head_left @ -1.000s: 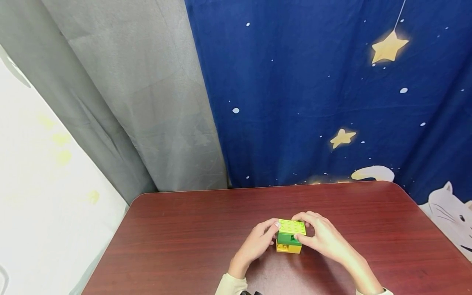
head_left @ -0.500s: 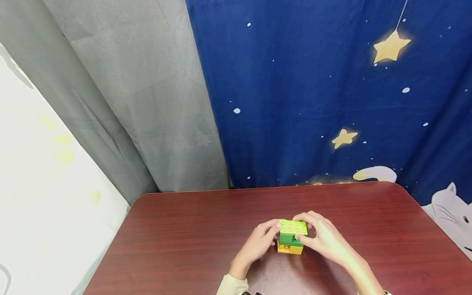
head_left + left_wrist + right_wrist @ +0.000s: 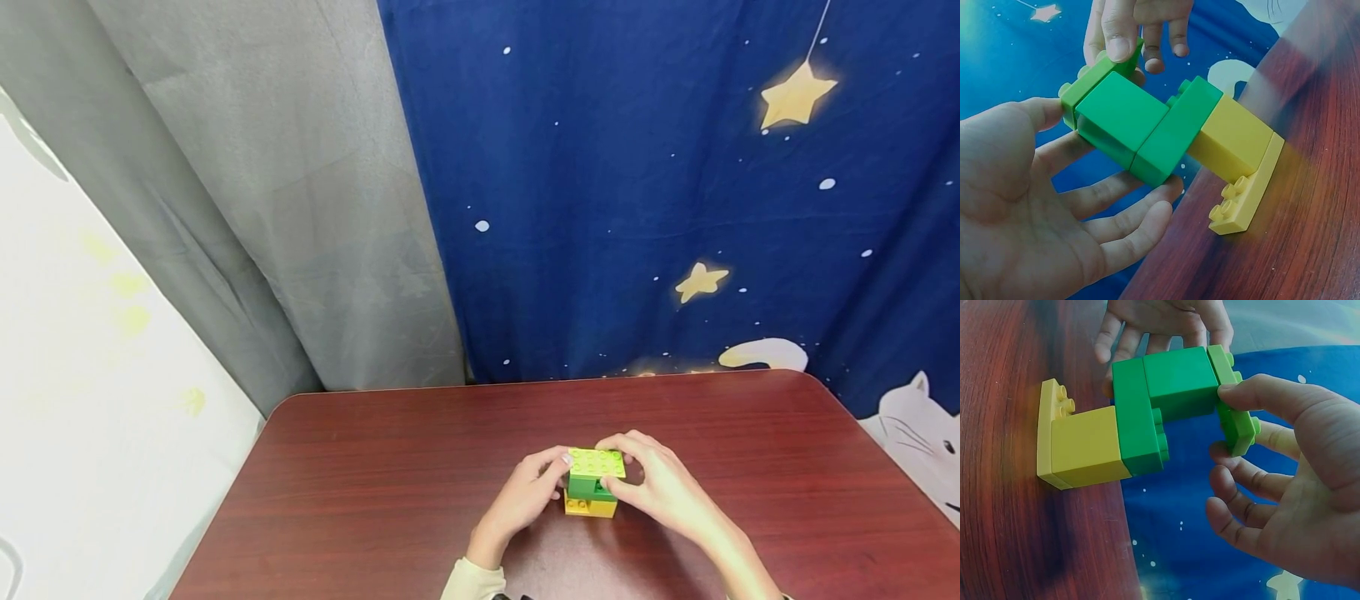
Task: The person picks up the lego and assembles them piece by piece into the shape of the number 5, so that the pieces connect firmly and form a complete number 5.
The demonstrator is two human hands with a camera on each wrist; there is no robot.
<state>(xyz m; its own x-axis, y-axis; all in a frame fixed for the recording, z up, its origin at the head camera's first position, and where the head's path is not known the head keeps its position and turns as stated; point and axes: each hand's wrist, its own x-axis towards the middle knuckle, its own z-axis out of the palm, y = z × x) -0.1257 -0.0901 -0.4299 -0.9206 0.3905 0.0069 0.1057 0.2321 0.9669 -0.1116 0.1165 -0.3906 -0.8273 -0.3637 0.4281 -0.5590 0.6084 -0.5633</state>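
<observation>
A stepped tower of toy building bricks [image 3: 581,486] stands on the table between both hands. Its base is a flat yellow plate [image 3: 1249,200] with studs showing, topped by a yellow brick [image 3: 1087,447]. Two green bricks [image 3: 1124,112] sit offset above that, and a lime-green plate [image 3: 596,462] caps the tower. My left hand [image 3: 525,496] holds the upper left side, thumb at the lime plate's edge and fingers along the green bricks. From the right, my right hand [image 3: 667,492] pinches the overhanging end of the lime plate between thumb and fingers.
The reddish-brown wooden table [image 3: 375,483] has rounded far corners. Behind it hang a grey curtain [image 3: 300,208] and a blue curtain [image 3: 600,208] printed with stars and a white cat. A pale printed cloth [image 3: 97,375] hangs at the left.
Both hands keep the same hold on the brick tower, which stays in place on the table. The head view has shifted very slightly.
</observation>
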